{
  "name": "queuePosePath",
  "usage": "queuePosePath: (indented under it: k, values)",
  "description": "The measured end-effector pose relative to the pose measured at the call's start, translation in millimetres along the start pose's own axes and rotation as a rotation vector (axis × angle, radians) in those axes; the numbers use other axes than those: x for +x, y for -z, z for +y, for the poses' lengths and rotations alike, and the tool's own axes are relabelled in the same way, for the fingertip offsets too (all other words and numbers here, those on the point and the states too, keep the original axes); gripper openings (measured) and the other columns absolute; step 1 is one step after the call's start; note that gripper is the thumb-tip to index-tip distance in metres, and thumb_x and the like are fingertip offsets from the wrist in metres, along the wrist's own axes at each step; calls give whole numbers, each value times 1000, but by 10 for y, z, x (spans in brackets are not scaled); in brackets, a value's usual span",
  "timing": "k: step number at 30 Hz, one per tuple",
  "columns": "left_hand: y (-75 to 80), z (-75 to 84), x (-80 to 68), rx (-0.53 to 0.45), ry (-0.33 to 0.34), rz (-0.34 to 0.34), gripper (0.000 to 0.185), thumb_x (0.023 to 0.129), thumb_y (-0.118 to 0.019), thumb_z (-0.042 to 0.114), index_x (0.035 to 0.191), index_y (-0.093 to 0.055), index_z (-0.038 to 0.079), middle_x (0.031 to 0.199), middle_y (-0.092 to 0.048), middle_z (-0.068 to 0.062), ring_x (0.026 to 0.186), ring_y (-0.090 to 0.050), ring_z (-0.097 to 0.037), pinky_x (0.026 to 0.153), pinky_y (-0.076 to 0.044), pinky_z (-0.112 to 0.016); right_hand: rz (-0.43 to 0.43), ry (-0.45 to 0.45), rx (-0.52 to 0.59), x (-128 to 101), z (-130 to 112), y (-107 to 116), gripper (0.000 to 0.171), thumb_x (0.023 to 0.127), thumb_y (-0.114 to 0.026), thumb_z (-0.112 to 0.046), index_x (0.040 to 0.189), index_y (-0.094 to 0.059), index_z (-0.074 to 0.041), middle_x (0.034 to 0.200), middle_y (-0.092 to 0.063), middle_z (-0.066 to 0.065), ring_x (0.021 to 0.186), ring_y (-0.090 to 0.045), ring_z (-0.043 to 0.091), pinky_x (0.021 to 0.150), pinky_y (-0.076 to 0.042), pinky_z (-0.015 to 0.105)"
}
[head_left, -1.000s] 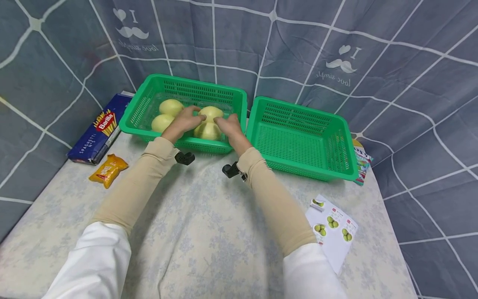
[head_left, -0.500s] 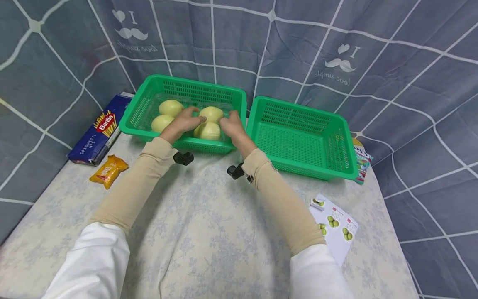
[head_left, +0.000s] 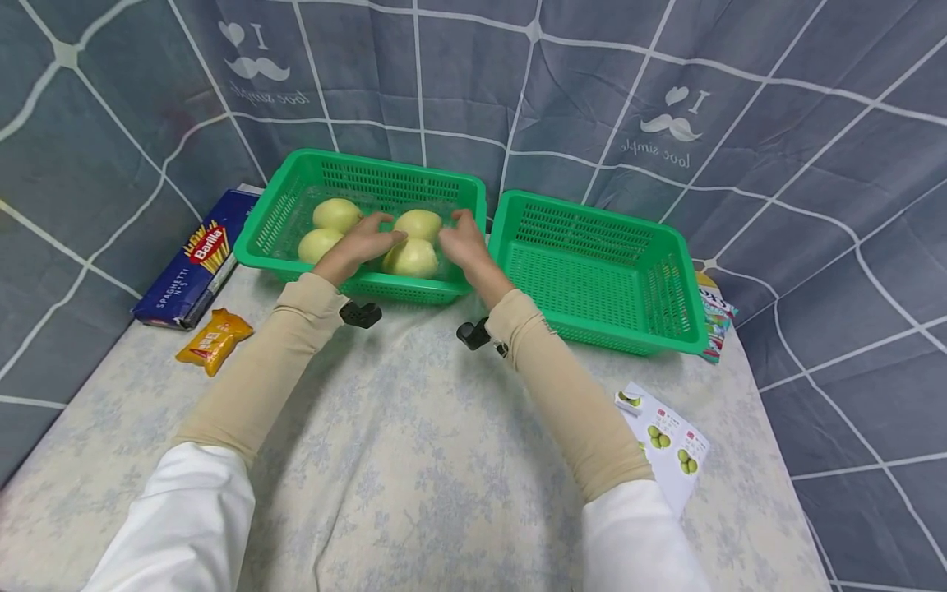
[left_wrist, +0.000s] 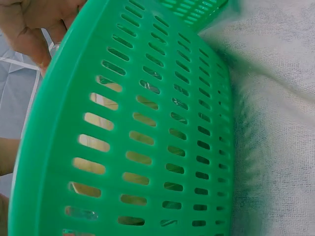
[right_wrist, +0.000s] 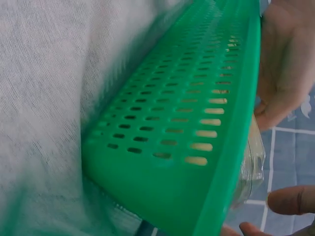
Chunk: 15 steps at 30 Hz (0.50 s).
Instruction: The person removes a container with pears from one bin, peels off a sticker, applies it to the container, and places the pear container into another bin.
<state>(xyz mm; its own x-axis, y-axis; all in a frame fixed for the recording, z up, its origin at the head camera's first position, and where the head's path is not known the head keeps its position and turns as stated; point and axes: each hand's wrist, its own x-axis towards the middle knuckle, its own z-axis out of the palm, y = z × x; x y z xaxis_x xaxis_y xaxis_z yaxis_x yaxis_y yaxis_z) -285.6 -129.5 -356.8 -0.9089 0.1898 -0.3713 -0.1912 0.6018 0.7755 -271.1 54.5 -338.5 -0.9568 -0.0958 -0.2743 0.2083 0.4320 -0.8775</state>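
Observation:
Several pale yellow-green melon-like fruits sit in clear plastic packaging inside the left green basket. My left hand reaches over the basket's front rim, its thumb and forefinger apart, right at the left side of the right-hand pair of fruits. At the other side of that pair is my right hand, near the basket's right end. In the right wrist view its thumb stands apart from the packaging. The basket wall hides much of both hands' fingertips in the wrist views.
A second green basket stands to the right. A blue spaghetti box and an orange snack bag lie at left. At right are a printed sheet and a colourful packet. A grey curtain hangs behind.
My right hand has moved right, away from the fruits toward the basket's right end. The left hand has hardly moved, and the fruits stay in the basket.

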Motion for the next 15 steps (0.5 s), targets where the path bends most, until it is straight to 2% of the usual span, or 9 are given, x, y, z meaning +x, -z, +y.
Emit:
queuePosePath:
  k: [1,2,3,4,6,8,10,13,15]
  values:
    - [-1,-8,2,-16,-1,4,69,106,-43,37,162,-12,11,170,-4,-17,154,-19,-39,120,-31,-56,-6,-1,0,-1,-5,19,55,105,-34,-11,158,-22,-8,136,-49,17,69,-47,13,81,-39,32]
    - [-3,-14,4,-30,0,7,69,106,-43,37,162,-12,12,170,-5,-17,152,-22,-38,117,-34,-55,-14,-2,4,-2,-9,39,55,105,-34,-13,158,-21,-9,139,-48,17,84,-54,16,87,-39,33]
    - [-3,-20,10,-45,0,13,68,106,-43,36,162,-13,12,170,-6,-17,151,-25,-37,113,-37,-53,-21,-3,10,-4,-13,58,55,106,-35,-14,158,-21,-9,143,-46,17,100,-55,20,91,-38,35]
    - [-4,-26,12,-58,0,20,68,106,-43,36,162,-14,12,170,-8,-17,148,-28,-37,108,-40,-51,-24,-5,16,-7,-18,75,55,106,-35,-15,159,-21,-9,149,-42,15,115,-51,24,94,-36,37]
    - [-4,-31,10,-71,-2,27,67,106,-43,36,162,-14,12,169,-10,-17,143,-33,-35,100,-44,-47,-31,-15,17,-7,-23,103,54,107,-36,-16,159,-21,-11,161,-31,13,132,-40,26,96,-34,38]
    - [-3,-34,7,-81,-4,34,67,106,-44,36,162,-16,12,168,-13,-17,136,-37,-35,93,-43,-44,-25,-15,25,-3,-25,117,54,106,-36,-14,158,-23,-11,160,-33,13,120,-42,25,90,-32,38]
    - [-3,-32,-2,-98,-7,38,67,106,-44,38,162,-16,12,168,-15,-16,131,-38,-32,92,-42,-42,-12,-10,30,-4,-26,123,53,105,-37,-12,157,-25,-10,158,-35,13,105,-43,22,87,-32,37]
    - [-1,-34,-13,-137,-27,45,64,108,-40,38,161,-18,12,164,-22,-19,130,-39,-33,99,-43,-45,26,5,39,-4,-26,132,53,104,-36,-9,156,-28,-9,148,-43,12,87,-41,16,82,-34,34]
    - [1,-34,-22,-172,-44,51,60,109,-36,36,161,-19,12,162,-25,-20,135,-38,-33,104,-43,-47,54,19,57,0,-20,135,54,102,-37,-6,156,-30,-9,131,-51,11,77,-39,16,79,-35,34]
